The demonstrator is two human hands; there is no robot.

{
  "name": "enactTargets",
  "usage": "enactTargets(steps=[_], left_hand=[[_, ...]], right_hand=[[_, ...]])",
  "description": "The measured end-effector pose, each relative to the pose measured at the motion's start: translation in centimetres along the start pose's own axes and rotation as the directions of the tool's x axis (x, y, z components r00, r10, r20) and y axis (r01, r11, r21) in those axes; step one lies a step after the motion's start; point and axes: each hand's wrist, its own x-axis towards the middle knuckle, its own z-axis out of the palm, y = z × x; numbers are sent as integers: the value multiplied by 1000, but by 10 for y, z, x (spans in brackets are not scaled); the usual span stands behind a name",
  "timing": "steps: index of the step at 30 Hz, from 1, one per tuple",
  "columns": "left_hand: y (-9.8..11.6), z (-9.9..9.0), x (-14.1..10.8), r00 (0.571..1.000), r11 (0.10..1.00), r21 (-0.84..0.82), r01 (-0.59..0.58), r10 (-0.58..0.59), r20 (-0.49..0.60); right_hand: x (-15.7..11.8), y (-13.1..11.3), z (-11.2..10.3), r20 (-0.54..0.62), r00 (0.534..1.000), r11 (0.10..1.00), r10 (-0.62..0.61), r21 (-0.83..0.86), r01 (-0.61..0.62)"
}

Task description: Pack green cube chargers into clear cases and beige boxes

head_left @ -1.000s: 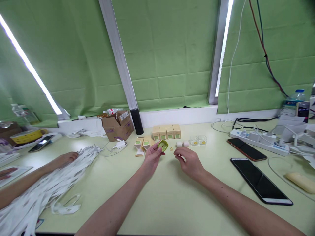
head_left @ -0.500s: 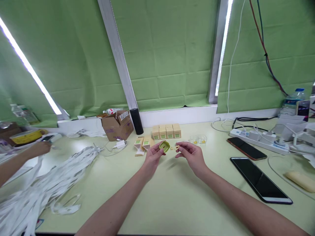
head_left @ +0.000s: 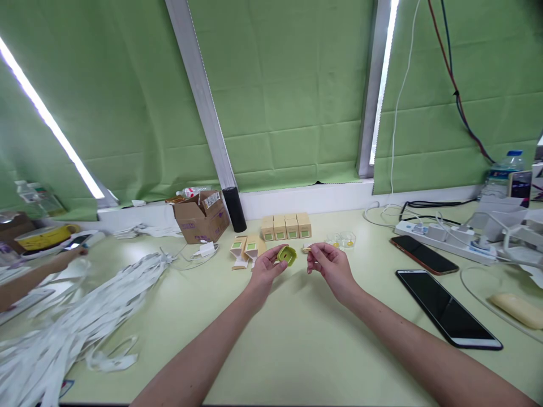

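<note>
My left hand (head_left: 265, 271) holds a small olive-green hollow case (head_left: 287, 256) by its left edge, its open side toward me. Across a narrow gap, my right hand (head_left: 331, 264) pinches a small cream-coloured piece (head_left: 306, 249) between thumb and fingers; most of it is hidden, and its kind cannot be made out. Behind the hands stand several closed kraft boxes (head_left: 291, 226) in a row. Two opened kraft boxes (head_left: 245, 249) lie just left of my left hand. Clear little containers (head_left: 341, 239) with yellow bits inside sit beyond my right hand.
White flat strips (head_left: 97, 305) are heaped at left, near another person's arm (head_left: 42, 277). A cardboard carton (head_left: 201, 217) and a black cylinder (head_left: 235, 210) stand at the back. To the right lie a large phone (head_left: 447, 308), a smaller phone (head_left: 424, 254) and a power strip (head_left: 445, 242).
The cream piece is turned and now mostly covered by my right fingers. My left hand has shifted the green case slightly right and tilted it. The other person's arm has moved lower.
</note>
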Motion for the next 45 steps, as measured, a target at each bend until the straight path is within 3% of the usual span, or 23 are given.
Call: enactTargets(steps=[10,13,16,19,23,27,33,45], left_hand=[[5,7,-2,1000,999,53,7,-7,-11],[6,10,-3,1000,997,79,-14,14,-3],[6,12,-4,999,992,125,-36,36,6],[4,12,-5,998,979,194,-64,64,6],[1,10,-3,993,944,312,-106,116,-15],[-1,10,-3,986,914,379,-145,164,-17],[0,12,-6,983,905,389,-171,185,1],[6,19,-11,971,879,416,-234,235,49]], right_hand=[[-5,4,4,85,988,981,-127,-139,138],[-10,4,3,103,978,946,-179,-256,200],[-14,4,2,166,941,842,-294,-421,337],[-16,4,1,255,859,679,-443,-530,508],[-16,5,0,367,745,493,-557,-576,652],[-15,5,0,435,672,387,-599,-578,719],[-15,3,-2,443,649,239,-619,-681,692],[-15,4,-2,547,579,61,-604,-693,718]])
